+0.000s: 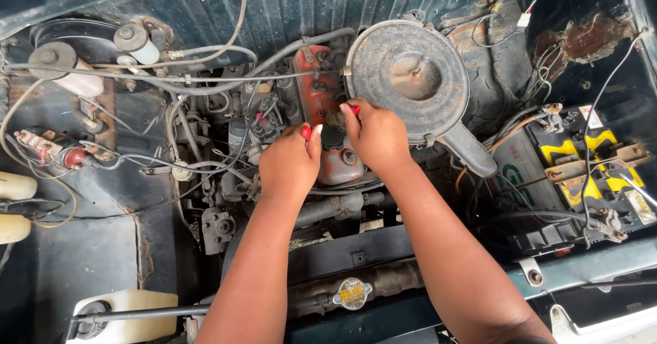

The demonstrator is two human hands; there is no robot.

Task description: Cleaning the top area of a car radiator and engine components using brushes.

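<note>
Red valve cover (316,97): worn, paint flaked, rust-stained; sits mid engine bay, just left of the round dusty air cleaner (408,77). Left hand (291,162) and right hand (376,135) rest on it, fingers (350,115) bunched together at a small dark part there; grip detail unclear. Battery (571,173) at right, radiator cap (352,293) below. Bay greasy, daylit.

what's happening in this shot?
A person leans over an open engine bay. Both hands meet on the red valve cover, beside the round air cleaner housing. The left hand and right hand work at a dark opening there; what the fingers grip is hidden. A battery sits at the right.
</note>
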